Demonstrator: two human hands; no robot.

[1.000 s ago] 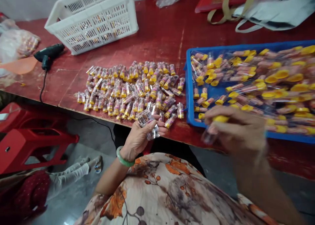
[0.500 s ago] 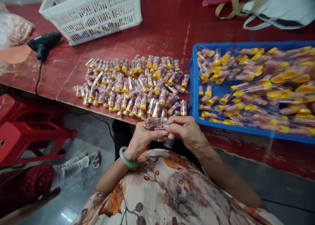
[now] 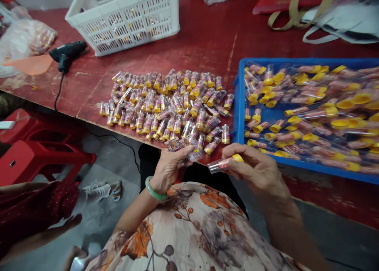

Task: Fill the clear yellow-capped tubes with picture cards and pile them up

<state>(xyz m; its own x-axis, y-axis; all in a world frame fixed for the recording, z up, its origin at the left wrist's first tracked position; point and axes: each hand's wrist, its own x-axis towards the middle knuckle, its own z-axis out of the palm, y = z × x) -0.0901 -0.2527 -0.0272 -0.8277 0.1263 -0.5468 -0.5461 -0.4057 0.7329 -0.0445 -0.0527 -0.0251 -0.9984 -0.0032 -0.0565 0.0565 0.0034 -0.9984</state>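
My left hand [image 3: 169, 166], with a pale green bangle [image 3: 154, 190] at its wrist, grips a stack of printed clear plastic sleeves [image 3: 177, 144] between thumb and fingers. My right hand [image 3: 260, 168] is closed round a small clear tube [image 3: 220, 165] with a yellow cap, pinkish contents inside; its clear end points left towards the sleeves, apart from them. Just beyond my hands, many yellow-ended tubes in printed sleeves [image 3: 162, 113] lie in a pile. To the right, a blue tray [image 3: 238, 117] holds many yellow-capped tubes [image 3: 314, 115] without printed sleeves.
At the back stand a white slotted basket [image 3: 133, 24] and bags [image 3: 343, 16]. A heat gun [image 3: 69, 51] lies on the red table [image 3: 207, 38], its cord hanging over the edge. Red stools [image 3: 44, 160] and another person's dark red clothing [image 3: 38, 204] are at left.
My right hand has moved right, away from my left, and now holds the yellow-capped tube in plain sight. The view has shifted slightly. The other person's hand has come into sight.
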